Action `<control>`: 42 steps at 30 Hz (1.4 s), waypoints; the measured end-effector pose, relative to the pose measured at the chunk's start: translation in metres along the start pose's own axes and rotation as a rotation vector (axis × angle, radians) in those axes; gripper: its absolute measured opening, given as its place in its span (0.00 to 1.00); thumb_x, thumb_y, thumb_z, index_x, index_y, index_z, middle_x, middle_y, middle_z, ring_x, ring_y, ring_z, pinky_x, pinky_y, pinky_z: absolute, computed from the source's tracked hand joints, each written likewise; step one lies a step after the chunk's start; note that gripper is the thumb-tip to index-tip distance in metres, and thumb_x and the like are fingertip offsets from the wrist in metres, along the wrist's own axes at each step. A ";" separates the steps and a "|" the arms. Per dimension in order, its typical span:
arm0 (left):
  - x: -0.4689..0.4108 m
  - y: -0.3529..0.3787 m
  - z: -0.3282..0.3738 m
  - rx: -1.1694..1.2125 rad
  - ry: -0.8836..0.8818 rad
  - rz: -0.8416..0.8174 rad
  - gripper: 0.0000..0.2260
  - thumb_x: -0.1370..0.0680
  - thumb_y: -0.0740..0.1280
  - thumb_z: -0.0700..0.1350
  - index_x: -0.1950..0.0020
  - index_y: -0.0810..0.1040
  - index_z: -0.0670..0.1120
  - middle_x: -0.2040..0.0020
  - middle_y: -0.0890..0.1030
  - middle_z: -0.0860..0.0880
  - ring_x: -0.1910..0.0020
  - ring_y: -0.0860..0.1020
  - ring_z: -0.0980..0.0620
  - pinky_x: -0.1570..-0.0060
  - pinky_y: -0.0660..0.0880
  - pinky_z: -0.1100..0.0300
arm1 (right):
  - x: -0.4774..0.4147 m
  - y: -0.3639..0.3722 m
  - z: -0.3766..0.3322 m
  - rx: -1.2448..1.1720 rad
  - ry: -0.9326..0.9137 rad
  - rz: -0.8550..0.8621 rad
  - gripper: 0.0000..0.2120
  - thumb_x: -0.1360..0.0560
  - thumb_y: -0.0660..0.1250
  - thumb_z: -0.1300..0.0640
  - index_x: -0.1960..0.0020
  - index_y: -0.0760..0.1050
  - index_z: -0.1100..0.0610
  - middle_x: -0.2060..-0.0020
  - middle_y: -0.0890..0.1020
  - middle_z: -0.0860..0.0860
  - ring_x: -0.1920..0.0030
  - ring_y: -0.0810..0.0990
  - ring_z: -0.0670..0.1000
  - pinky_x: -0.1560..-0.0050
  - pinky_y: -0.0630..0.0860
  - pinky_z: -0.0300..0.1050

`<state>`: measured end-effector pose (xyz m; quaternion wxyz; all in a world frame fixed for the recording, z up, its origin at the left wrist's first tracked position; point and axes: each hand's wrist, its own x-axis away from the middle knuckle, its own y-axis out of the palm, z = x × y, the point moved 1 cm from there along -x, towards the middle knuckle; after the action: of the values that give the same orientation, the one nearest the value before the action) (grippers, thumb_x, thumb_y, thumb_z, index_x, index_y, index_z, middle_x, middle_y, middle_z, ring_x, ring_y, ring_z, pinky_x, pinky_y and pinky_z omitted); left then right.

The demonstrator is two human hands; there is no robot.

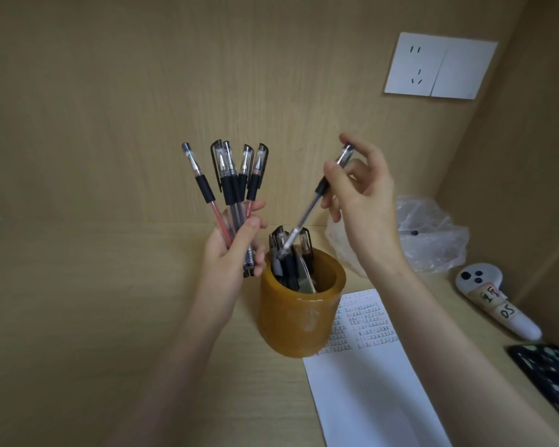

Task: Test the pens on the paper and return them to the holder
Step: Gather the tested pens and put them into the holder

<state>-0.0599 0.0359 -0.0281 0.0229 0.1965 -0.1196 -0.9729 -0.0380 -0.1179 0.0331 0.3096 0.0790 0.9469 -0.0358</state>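
I see the left hand (231, 250) raised above the wooden desk (78, 317), its fingers and thumb curled round a bundle of pens (233, 175) that fans upward, capped ends up; the one at the left has a reddish barrel. The right hand (365, 201) is up at about the same height, pinching a single pen (307, 214) near its upper end between thumb and fingertips. That pen slants down and to the left, and its lower end sits among the capped pens (288, 256) standing in the amber holder (299, 311); I cannot tell whether it touches them. The holder stands on the desk between the two forearms, over the far left corner of the sheet of paper (368, 375). The far part of the paper carries rows of small scribbles; the near part is blank. Far right of the holder lies a crumpled clear plastic bag (433, 233). Right of the paper lie a white controller (494, 298) with handwritten labels and a dark patterned object (552, 375). A white wall socket (439, 66) sits on the back panel, upper right
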 end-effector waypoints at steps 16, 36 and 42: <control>0.004 0.007 0.005 -0.031 0.044 -0.169 0.13 0.21 0.58 0.44 0.38 0.70 0.43 0.61 0.79 0.48 0.76 0.70 0.53 0.73 0.71 0.62 | 0.012 0.014 0.003 0.143 0.120 -0.230 0.14 0.26 0.69 0.50 0.42 0.78 0.52 0.58 0.82 0.49 0.63 0.77 0.46 0.56 0.77 0.40; 0.004 0.007 0.002 -0.022 0.024 -0.079 0.11 0.21 0.58 0.43 0.40 0.73 0.45 0.68 0.74 0.52 0.72 0.72 0.55 0.69 0.74 0.63 | 0.018 -0.019 0.028 0.461 0.169 -0.138 0.09 0.23 0.65 0.52 0.44 0.75 0.49 0.60 0.81 0.47 0.66 0.79 0.43 0.62 0.79 0.44; 0.004 0.007 0.003 -0.037 0.012 -0.117 0.10 0.21 0.57 0.43 0.41 0.74 0.46 0.69 0.74 0.53 0.73 0.71 0.56 0.69 0.73 0.63 | 0.019 -0.019 0.017 0.356 0.140 -0.064 0.06 0.24 0.65 0.46 0.52 0.77 0.46 0.57 0.82 0.45 0.65 0.77 0.43 0.62 0.75 0.31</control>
<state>-0.0649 0.0292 -0.0255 -0.0298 0.2086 -0.0897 -0.9734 -0.0467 -0.1358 0.0084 0.2228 0.1044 0.9469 -0.2068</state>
